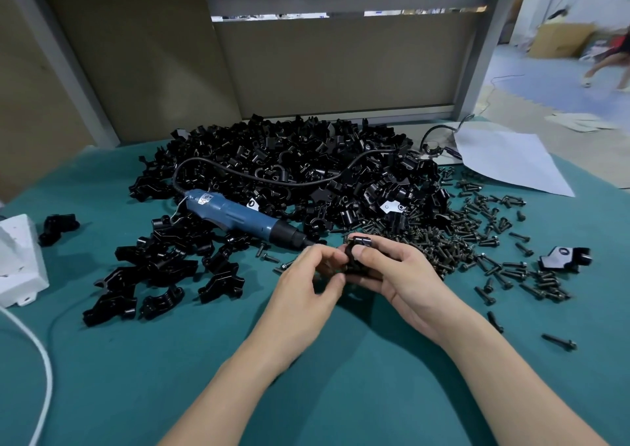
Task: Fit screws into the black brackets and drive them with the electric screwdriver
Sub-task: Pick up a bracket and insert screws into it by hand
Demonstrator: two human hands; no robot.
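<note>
My right hand (392,271) grips a black bracket (358,244) just above the green table, thumb on its front. Close against it from the left, my left hand (306,282) has its fingers curled at the bracket's side; whether they pinch a screw is hidden. The blue electric screwdriver (238,219) lies on the table behind my hands, tip pointing right toward them, untouched. A large heap of black brackets (289,166) fills the back of the table. Loose black screws (477,241) are scattered to the right.
A group of brackets (163,268) lies at the left of my hands. One bracket (566,258) sits alone far right. A white foam block (17,261) and white cable (41,360) are at the left edge, white paper (504,159) at back right. A person walks beyond.
</note>
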